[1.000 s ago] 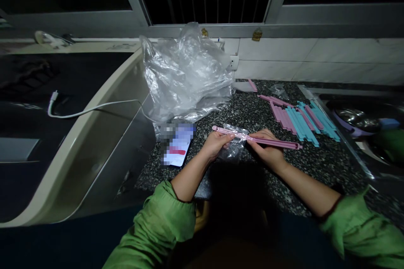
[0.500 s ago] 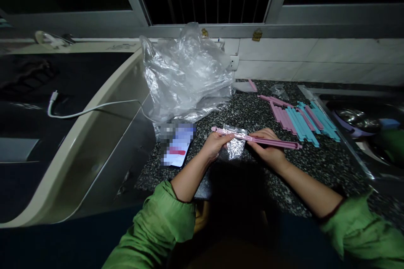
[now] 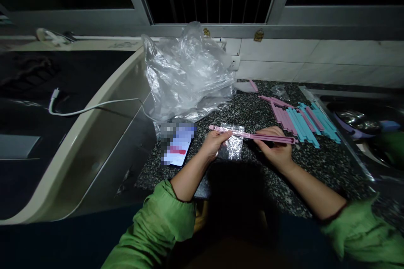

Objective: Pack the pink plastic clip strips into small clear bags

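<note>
A long pink bag sealing clip (image 3: 246, 135) lies level across both hands, above the dark speckled counter. Its left end is gripped by my left hand (image 3: 213, 144), thumb on top and fingers underneath. My right hand (image 3: 276, 151) holds the right half, thumb in front and fingers behind. Below the clip's left half hangs a small clear plastic bag (image 3: 234, 148), crinkled and shiny, its top edge sticking up a little behind the clip. To the right lie several pink sealing clips (image 3: 282, 118) and several blue sealing clips (image 3: 301, 124) in a loose row.
A phone (image 3: 179, 145) with a lit screen lies left of my hands. Behind it stands a large crumpled clear plastic bag (image 3: 189, 75). A white cable (image 3: 94, 109) runs over the appliance (image 3: 78, 134) at left. At right is a sink (image 3: 353, 96) with bowls.
My right hand has slid right along the pink clip, toward its far end. That end now sits slightly higher and further left. My left hand keeps its grip, shifted slightly left.
</note>
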`<action>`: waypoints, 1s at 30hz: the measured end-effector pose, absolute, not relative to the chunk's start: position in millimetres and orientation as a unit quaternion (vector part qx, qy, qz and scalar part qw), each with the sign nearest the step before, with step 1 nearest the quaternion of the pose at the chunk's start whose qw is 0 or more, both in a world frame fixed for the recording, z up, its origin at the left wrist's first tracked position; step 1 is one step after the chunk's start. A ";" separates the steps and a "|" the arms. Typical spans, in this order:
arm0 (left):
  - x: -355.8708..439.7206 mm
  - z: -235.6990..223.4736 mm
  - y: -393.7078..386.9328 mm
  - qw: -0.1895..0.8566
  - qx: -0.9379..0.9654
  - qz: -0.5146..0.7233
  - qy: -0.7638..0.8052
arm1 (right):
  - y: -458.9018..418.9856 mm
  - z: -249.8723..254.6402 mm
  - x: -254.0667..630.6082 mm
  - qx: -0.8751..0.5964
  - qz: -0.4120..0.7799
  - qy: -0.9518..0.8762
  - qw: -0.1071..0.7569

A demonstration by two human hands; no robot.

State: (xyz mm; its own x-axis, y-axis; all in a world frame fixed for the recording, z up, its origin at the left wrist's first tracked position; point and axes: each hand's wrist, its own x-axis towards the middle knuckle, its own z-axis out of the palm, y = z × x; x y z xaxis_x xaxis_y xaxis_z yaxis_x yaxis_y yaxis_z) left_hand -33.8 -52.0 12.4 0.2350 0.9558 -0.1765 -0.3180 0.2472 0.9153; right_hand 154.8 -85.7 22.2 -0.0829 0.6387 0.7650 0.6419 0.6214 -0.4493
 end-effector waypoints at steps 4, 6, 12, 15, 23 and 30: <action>-33.3 11.1 -52.4 0.672 0.406 0.469 0.405 | -86.3 22.1 154.8 -0.425 -0.004 -0.739 0.522; -33.3 11.2 -53.0 0.671 0.412 0.463 0.407 | -86.5 22.0 155.1 -0.433 -0.003 -0.738 0.518; -33.7 14.4 -54.9 0.668 0.423 0.454 0.410 | -86.7 23.1 155.4 -0.434 -0.010 -0.742 0.510; -33.4 15.5 -55.4 0.666 0.425 0.452 0.414 | -86.4 22.6 155.4 -0.420 -0.020 -0.746 0.517; -32.0 15.7 -56.5 0.667 0.428 0.442 0.421 | -87.3 24.9 153.5 -0.412 -0.035 -0.755 0.509; -31.3 10.3 -55.3 0.678 0.427 0.426 0.421 | -87.2 26.4 151.9 -0.398 -0.057 -0.768 0.498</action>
State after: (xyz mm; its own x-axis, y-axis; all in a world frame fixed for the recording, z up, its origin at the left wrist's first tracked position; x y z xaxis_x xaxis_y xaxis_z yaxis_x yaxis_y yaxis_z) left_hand -31.3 -55.3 10.3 0.2832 0.9365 -0.2068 -0.2173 0.2726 0.9373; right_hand 151.9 -87.2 26.4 -0.1873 0.5550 0.8105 0.6682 0.6768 -0.3091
